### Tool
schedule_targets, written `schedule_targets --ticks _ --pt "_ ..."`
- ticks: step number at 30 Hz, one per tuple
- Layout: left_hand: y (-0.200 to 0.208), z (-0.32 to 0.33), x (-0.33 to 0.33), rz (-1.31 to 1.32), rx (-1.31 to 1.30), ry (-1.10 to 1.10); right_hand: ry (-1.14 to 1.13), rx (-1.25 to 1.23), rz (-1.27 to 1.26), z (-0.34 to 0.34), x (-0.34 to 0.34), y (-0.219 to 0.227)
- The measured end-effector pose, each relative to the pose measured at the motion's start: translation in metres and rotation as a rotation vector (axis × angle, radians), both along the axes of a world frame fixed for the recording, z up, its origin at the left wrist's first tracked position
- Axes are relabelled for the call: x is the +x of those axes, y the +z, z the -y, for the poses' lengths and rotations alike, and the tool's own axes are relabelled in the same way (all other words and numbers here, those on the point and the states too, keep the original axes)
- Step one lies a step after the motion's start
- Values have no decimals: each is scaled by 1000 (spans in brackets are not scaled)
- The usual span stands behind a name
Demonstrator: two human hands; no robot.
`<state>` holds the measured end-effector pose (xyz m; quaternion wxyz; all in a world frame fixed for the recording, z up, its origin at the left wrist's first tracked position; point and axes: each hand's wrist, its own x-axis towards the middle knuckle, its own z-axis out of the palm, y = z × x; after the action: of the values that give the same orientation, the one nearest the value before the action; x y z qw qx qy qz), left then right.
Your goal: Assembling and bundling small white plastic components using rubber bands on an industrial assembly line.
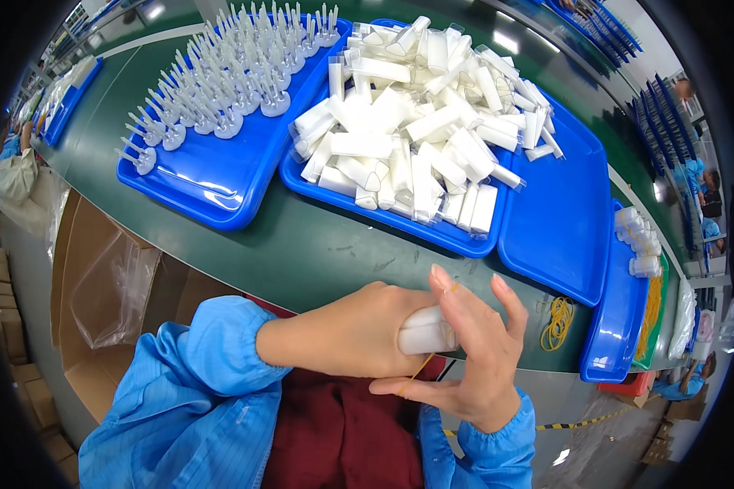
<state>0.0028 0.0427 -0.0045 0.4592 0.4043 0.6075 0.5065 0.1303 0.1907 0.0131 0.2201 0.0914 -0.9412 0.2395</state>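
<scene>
My left hand (347, 330) is wrapped round a small bundle of white rolls in clear sleeves (424, 332), whose ends stick out past its fingers on the right. My right hand (483, 354) is beside the bundle with its fingers spread. A yellow rubber band (418, 371) is stretched from its thumb toward a fingertip, passing close by the bundle; I cannot tell if it goes round it. Beyond both hands, a blue tray (326, 193) is heaped with similar white sleeved rolls (432, 122).
At the far left, a blue tray (212, 191) carries rows of translucent stemmed pieces (220, 90). Another blue tray (550, 220) stands right of the heap. Loose yellow rubber bands (557, 324) lie nearby. White bundles (640, 240) occupy the right-hand tray (607, 350). An open cardboard box (98, 285) is below left.
</scene>
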Motion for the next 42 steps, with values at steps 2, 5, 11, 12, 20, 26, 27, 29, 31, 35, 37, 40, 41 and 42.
schedule_targets --ticks 2,5,11,12,20,26,27,29,31,35,37,40,41,42 --pt "-2 0 -1 117 -18 -14 -14 -58 18 0 0 1" --pt "0 0 0 116 -40 4 -47 -133 37 -1 -6 4" --pt "-10 -1 1 -323 -96 8 40 16 83 -2 -9 -11" --pt "-12 0 1 -266 -29 22 36 -6 59 -1 -7 -9" --pt "-11 7 6 -548 -93 34 31 -36 201 -8 -17 -4" --pt "14 23 -21 92 137 245 -15 121 39 -34 16 -21" --pt "15 25 -23 300 80 236 8 135 50 -34 19 -19" --pt "6 22 -23 370 108 389 112 -491 42 -24 17 -14" --pt "3 13 -15 301 203 561 274 -1213 -50 -11 13 -6" --pt "1 -9 3 -361 550 560 64 -2207 -371 6 -11 12" --pt "0 -11 5 -585 629 322 -56 -1691 -380 12 -17 3" --pt "-9 -17 23 -574 690 451 -267 -929 -252 11 -21 -15" --pt "-11 -17 24 -559 628 456 -292 -987 -192 7 -22 -21" --pt "-10 -16 24 -544 566 462 -271 -1123 -129 5 -25 -21"
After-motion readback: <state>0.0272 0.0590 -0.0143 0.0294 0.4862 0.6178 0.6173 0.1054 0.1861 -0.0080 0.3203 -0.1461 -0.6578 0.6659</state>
